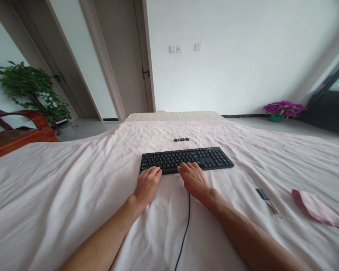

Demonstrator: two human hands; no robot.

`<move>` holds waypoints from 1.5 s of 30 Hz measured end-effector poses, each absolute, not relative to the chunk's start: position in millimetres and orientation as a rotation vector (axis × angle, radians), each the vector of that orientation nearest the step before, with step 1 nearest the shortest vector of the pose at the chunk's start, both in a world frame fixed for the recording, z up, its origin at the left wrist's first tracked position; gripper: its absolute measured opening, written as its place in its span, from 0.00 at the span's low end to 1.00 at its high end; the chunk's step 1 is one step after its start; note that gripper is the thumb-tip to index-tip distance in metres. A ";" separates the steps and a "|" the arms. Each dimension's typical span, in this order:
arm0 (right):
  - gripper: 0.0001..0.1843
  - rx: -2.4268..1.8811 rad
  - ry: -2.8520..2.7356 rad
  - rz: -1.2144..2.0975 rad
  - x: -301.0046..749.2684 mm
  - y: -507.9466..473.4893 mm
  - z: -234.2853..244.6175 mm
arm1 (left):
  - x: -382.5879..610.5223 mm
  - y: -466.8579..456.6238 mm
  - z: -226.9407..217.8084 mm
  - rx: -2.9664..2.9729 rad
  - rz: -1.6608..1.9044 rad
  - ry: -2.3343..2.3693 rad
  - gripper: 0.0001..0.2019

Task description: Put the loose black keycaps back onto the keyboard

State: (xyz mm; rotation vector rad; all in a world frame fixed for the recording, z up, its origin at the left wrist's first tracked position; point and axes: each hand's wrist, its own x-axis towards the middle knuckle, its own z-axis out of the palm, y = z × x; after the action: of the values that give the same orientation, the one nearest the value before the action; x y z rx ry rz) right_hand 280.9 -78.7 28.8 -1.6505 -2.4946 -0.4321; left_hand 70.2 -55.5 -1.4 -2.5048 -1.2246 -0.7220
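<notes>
A black computer keyboard (214, 159) lies flat on the pink-flowered cloth in front of me, its number pad on the right. My left hand (148, 183) is closed over its front edge near the left end, fingers bent together onto the lowest keys. Right of the middle, my right hand (193, 178) grips the same edge, with bent fingers over the bottom rows. Both hands hide some of the keys. Several loose black keycaps (181, 139) sit in a short row behind the keyboard. A black cable (186, 226) runs from under my right hand toward me.
On the right lie a wire tool with a dark handle (262, 194) and a folded pink cloth (318, 207). The bed-like surface is covered by a wrinkled sheet (73, 199). Beyond it are a wooden chair (31, 131), a green plant (31, 84) and purple flowers (284, 108).
</notes>
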 end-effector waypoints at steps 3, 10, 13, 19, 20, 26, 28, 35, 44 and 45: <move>0.14 -1.659 -2.511 -0.445 277.2 -78.6 28.2 | 71.9 -58.2 -2.4 -2.508 -0.699 -1.223 0.13; 0.16 -1.651 -2.360 -0.309 286.5 -78.6 25.9 | 65.5 -57.3 2.5 -2.510 -0.795 -1.260 0.15; 0.20 -1.654 -2.129 -0.215 299.5 -73.8 19.1 | 55.1 -52.0 5.9 -2.397 -1.018 -1.344 0.19; 0.19 -1.613 -1.908 -0.224 311.2 -65.7 9.0 | 52.0 -47.8 5.5 -2.379 -1.161 -1.276 0.23; 0.19 -1.598 -1.931 -0.232 310.2 -67.0 9.9 | 54.2 -49.0 5.9 -2.407 -1.144 -1.246 0.22; 0.22 -1.587 -2.184 -0.250 293.8 -81.1 26.2 | 65.4 -61.1 10.6 -2.505 -0.907 -1.217 0.18; 0.21 -1.622 -2.274 -0.257 288.6 -82.7 29.2 | 67.5 -63.1 10.2 -2.528 -0.841 -1.207 0.16; 0.23 -1.680 -2.242 -0.237 288.4 -80.5 25.9 | 67.2 -61.4 11.2 -2.502 -0.830 -1.262 0.14; 0.21 -1.626 -2.044 -0.164 290.9 -76.2 25.0 | 55.7 -44.5 6.8 -2.511 -1.118 -1.286 0.13; 0.20 -1.621 -1.974 -0.165 294.6 -73.3 25.7 | 52.1 -40.5 6.3 -2.449 -1.224 -1.342 0.14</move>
State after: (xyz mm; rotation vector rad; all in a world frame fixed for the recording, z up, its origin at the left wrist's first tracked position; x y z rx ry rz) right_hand 294.6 -73.3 25.7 -1.6206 -1.9739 -0.1648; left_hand 52.1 -40.5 6.3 -2.4488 -1.3423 -1.2241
